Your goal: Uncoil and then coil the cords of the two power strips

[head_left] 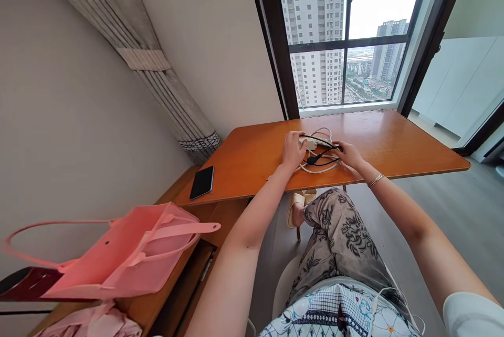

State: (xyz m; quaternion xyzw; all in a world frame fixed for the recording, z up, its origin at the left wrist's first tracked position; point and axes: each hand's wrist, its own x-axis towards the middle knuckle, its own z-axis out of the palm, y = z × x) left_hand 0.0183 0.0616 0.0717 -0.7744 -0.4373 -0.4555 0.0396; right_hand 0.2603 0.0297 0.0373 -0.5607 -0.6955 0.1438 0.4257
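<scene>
My left hand (294,150) rests at the left side of a cable tangle on the wooden table. Its fingers and thumb curve round the end of a white power strip (311,144), which is partly hidden under cords. At the tangle's right side, my right hand (348,156) has its fingers closed on a black cable (325,151). That cable loops over the strip, and its black plug (312,160) lies between my hands. A white cable (315,171) curls round the front of the bundle, with another loop behind. The right fingertips are partly hidden.
The wooden table (378,140) reaches the window. A dark phone (202,182) lies near its left front edge. A pink bag (129,253) stands on a lower wooden surface at left, beside pink cloth (94,321). My knees are below the table's front edge.
</scene>
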